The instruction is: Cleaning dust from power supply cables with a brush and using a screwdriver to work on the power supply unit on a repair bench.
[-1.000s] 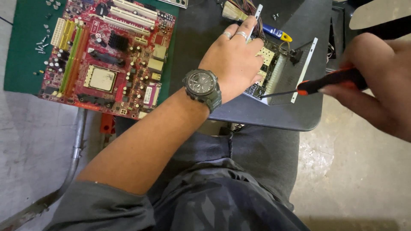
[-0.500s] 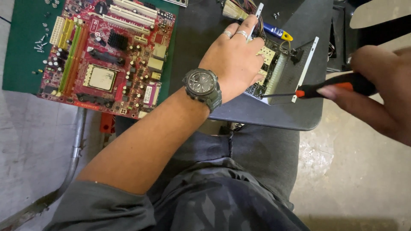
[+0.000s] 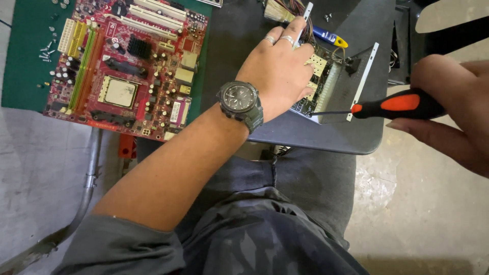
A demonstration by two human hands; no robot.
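A red motherboard (image 3: 125, 66) is seen lying flat on a green mat (image 3: 25, 56), well to the left of the left hand (image 3: 277, 71), with small loose screws (image 3: 47, 51) scattered on the mat at its far left. The left hand, a wristwatch (image 3: 240, 99) worn on its wrist, is pressed palm-down over a small opened electronic unit (image 3: 326, 81) on the dark table (image 3: 331, 140); the unit is steadied rather than gripped, the fingers being spread over its circuit board and a bundle of wires (image 3: 290, 7) just beyond the fingertips. A blue and yellow tool (image 3: 330, 36) lies just past the hand.

To the right, a screwdriver (image 3: 392, 106) with an orange and black handle is grasped in the right hand (image 3: 453, 114), fingers curled around the handle. Its thin shaft is pointed leftward, the tip reaching the near edge of the unit, just beside the left thumb.

The step in hand is judged to be the working of a fastener or catch at the unit's edge. For the next move, the tip would need to be seated squarely and the unit held firmly against the table.
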